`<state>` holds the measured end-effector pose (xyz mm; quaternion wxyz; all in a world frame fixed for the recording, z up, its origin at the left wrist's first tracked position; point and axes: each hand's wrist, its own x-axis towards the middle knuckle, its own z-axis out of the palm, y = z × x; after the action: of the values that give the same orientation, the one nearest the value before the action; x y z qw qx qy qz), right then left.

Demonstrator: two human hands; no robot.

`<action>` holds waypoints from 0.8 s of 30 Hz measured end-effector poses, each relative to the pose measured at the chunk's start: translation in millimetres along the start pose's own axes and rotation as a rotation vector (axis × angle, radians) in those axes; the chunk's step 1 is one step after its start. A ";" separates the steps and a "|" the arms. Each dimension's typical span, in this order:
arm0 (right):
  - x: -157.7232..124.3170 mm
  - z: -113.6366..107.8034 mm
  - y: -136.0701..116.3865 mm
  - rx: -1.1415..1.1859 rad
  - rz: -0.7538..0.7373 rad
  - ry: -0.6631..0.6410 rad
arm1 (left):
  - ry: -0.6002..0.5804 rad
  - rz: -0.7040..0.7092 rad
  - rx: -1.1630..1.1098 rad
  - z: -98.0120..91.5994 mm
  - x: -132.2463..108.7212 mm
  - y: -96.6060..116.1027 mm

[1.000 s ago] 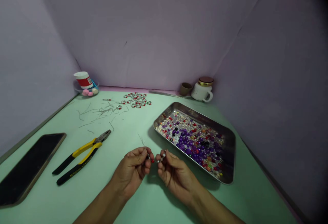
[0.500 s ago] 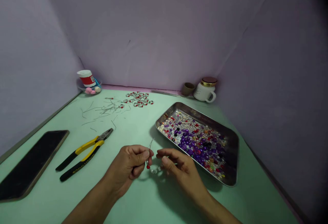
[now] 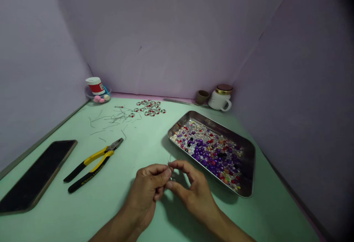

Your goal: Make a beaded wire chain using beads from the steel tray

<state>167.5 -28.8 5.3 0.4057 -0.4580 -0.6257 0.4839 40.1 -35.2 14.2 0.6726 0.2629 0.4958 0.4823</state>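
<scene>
Close to the front of the table, my left hand (image 3: 148, 188) pinches a small beaded wire ring (image 3: 173, 178) between thumb and fingers. Clear beads show in the gap between my hands, and thin wire ends poke up above the fingertips. My right hand (image 3: 193, 188) curls in from the other side, its thumb and index finger closed on the ring's right side. Most of the ring is hidden by the fingers. A metal tray (image 3: 177, 149) of mixed purple, red, clear and black beads lies just beyond my right hand.
Yellow-and-black pliers (image 3: 94, 166) and a dark phone (image 3: 37, 177) lie at left. Behind them are loose wire pieces (image 3: 110, 118) and finished-looking beaded rings (image 3: 151, 107). A bowl with a tub (image 3: 96, 86), a brown cup (image 3: 202, 96) and a lidded white mug (image 3: 219, 100) line the back.
Both hands have come together. My right hand's thumb and index finger have moved left onto the ring, and my left hand has shifted right. The red bead is now hidden.
</scene>
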 end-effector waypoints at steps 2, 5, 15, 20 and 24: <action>1.5 -0.2 1.6 -0.016 -0.014 0.025 | -0.027 -0.043 -0.030 0.7 -1.2 -2.3; 5.1 -2.0 5.2 0.014 0.012 0.064 | -0.058 -0.028 0.001 0.4 -1.2 -2.6; 4.5 -6.0 21.0 -0.198 -0.240 0.169 | 0.054 -0.030 0.110 -7.0 10.1 -0.7; 3.8 -6.3 22.4 -0.276 -0.297 0.130 | 0.029 -0.012 0.166 -6.0 9.1 -1.9; 3.4 -5.8 20.0 -0.343 -0.315 0.092 | 0.062 0.030 0.266 -5.1 8.9 -3.3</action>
<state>175.7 -22.0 -12.8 0.4206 -0.4384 -0.7433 0.2800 37.1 -29.1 5.9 0.6088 0.3420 0.5722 0.4300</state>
